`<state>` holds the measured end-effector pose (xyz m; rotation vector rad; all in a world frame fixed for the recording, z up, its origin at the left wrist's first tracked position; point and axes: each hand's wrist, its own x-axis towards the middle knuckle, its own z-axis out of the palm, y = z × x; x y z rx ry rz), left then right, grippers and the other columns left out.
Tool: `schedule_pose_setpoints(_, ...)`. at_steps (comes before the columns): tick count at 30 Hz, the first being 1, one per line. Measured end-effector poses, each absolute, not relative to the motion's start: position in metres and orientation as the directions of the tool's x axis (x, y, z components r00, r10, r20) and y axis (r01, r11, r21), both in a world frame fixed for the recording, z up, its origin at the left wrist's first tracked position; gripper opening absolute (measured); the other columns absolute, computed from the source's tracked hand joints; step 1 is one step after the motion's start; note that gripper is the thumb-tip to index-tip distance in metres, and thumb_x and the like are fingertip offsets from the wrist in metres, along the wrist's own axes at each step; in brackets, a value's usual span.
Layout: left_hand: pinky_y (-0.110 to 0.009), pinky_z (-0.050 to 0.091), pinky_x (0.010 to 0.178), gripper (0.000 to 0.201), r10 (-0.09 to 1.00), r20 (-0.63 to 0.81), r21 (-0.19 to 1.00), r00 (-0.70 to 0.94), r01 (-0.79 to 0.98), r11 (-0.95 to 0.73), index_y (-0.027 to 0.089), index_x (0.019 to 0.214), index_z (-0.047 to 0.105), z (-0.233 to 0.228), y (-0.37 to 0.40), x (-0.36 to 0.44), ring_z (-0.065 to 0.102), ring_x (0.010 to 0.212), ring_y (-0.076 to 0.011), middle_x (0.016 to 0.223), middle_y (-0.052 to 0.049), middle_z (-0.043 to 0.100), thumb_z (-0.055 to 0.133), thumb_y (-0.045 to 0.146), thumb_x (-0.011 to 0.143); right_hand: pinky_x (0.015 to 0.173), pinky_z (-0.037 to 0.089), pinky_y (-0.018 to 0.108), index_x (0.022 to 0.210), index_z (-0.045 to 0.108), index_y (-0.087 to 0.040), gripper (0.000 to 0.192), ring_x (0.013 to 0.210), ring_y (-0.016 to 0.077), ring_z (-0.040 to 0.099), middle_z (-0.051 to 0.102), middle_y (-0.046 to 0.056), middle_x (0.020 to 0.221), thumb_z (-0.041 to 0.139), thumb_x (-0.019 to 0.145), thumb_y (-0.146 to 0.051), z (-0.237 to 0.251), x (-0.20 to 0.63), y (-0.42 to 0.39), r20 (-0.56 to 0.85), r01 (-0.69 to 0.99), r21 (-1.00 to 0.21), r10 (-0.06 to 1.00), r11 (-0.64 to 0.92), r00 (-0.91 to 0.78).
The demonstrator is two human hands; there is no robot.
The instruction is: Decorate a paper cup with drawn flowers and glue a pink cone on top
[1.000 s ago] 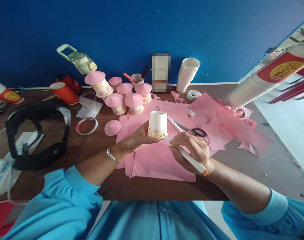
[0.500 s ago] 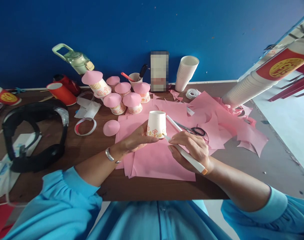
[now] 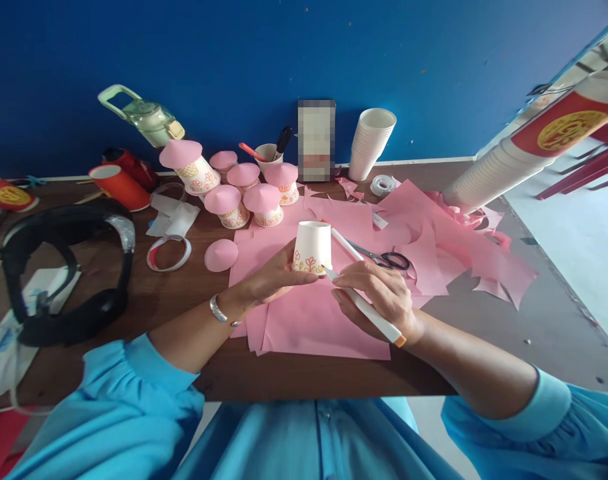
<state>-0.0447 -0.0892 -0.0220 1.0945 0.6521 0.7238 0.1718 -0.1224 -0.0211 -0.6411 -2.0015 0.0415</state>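
My left hand (image 3: 271, 279) holds an upside-down white paper cup (image 3: 313, 247) with small pink and orange flowers drawn along its rim. My right hand (image 3: 379, 297) grips a white marker (image 3: 367, 310) with an orange end, its tip touching the cup's lower edge. Both hands hover over sheets of pink paper (image 3: 324, 320) on the brown table (image 3: 184, 293). A second white marker (image 3: 347, 245) and black-handled scissors (image 3: 387, 258) lie just behind my right hand.
Several decorated cups with pink cone lids (image 3: 244, 193) stand behind, and a loose pink cone (image 3: 221, 255) lies to the left. A stack of white cups (image 3: 371, 143), a tape roll (image 3: 384, 185), a pen cup (image 3: 269, 155), black headphones (image 3: 64, 267) and red cups (image 3: 119, 185) surround the work area.
The view has shifted slightly; my hands, the cup and the marker stay in nearly the same pose, with the marker tip still at the cup's rim.
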Motion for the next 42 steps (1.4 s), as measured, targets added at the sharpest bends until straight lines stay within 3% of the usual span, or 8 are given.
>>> schedule_pose_setpoints(9, -0.048, 0.057, 0.106, 0.035, 0.785, -0.049, 0.925, 0.618, -0.269, 0.269, 0.025, 0.107, 0.077, -0.036, -0.088, -0.052, 0.072, 0.114, -0.0293, 0.113, -0.007, 0.074, 0.090, 0.046, 0.081, 0.061, 0.064, 0.031, 0.117, 0.065, -0.022, 0.029, 0.069, 0.0184, 0.074, 0.074, 0.001, 0.082, 0.066, 0.093, -0.007, -0.021, 0.175, -0.120, 0.825, 0.428, -0.283, 0.446, 0.858, -0.348)
schedule_pose_setpoints(14, -0.052, 0.058, 0.108, 0.043, 0.773, -0.046, 0.915, 0.633, -0.283, 0.287, 0.027, 0.124, 0.075, -0.038, -0.086, -0.054, 0.073, 0.118, -0.0313, 0.125, -0.009, 0.075, 0.086, 0.044, 0.086, 0.063, 0.063, 0.030, 0.120, 0.065, -0.021, 0.030, 0.070, 0.0189, 0.075, 0.075, 0.002, 0.085, 0.067, 0.093, -0.008, -0.020, 0.176, -0.120, 0.824, 0.421, -0.286, 0.445, 0.861, -0.350)
schedule_pose_setpoints(20, -0.052, 0.058, 0.110, 0.043, 0.761, -0.017, 0.915, 0.648, -0.297, 0.273, 0.023, 0.127, 0.073, -0.041, -0.085, -0.055, 0.072, 0.123, -0.0322, 0.131, -0.012, 0.074, 0.081, 0.043, 0.090, 0.063, 0.062, 0.029, 0.118, 0.065, -0.019, 0.026, 0.071, 0.0187, 0.075, 0.075, 0.004, 0.086, 0.068, 0.094, -0.009, -0.019, 0.177, -0.121, 0.824, 0.430, -0.281, 0.445, 0.858, -0.350)
schedule_pose_setpoints(26, -0.049, 0.057, 0.108, 0.044, 0.761, -0.044, 0.932, 0.647, -0.248, 0.265, 0.025, 0.131, 0.072, -0.041, -0.084, -0.055, 0.072, 0.119, -0.0302, 0.125, -0.010, 0.075, 0.082, 0.039, 0.090, 0.060, 0.061, 0.029, 0.114, 0.065, -0.021, 0.024, 0.067, 0.0178, 0.073, 0.074, 0.001, 0.081, 0.067, 0.094, -0.010, -0.022, 0.176, -0.122, 0.820, 0.421, -0.287, 0.448, 0.861, -0.357)
schedule_pose_setpoints(32, -0.043, 0.057, 0.100, 0.032, 0.783, -0.047, 0.951, 0.620, -0.213, 0.225, 0.027, 0.108, 0.077, -0.027, -0.087, -0.047, 0.069, 0.110, -0.0267, 0.109, -0.005, 0.072, 0.088, 0.043, 0.083, 0.060, 0.061, 0.027, 0.111, 0.064, -0.022, 0.019, 0.066, 0.0163, 0.073, 0.074, 0.001, 0.080, 0.066, 0.095, -0.011, -0.022, 0.174, -0.122, 0.816, 0.421, -0.296, 0.456, 0.857, -0.354)
schedule_pose_setpoints(42, -0.036, 0.054, 0.094, 0.036, 0.782, -0.107, 0.957, 0.614, -0.150, 0.249, 0.021, 0.115, 0.069, -0.023, -0.088, -0.045, 0.064, 0.111, -0.0242, 0.113, -0.007, 0.069, 0.087, 0.031, 0.085, 0.059, 0.061, 0.026, 0.110, 0.062, -0.021, 0.020, 0.067, 0.0160, 0.074, 0.074, 0.002, 0.082, 0.068, 0.094, -0.010, -0.024, 0.173, -0.122, 0.799, 0.428, -0.290, 0.463, 0.856, -0.384)
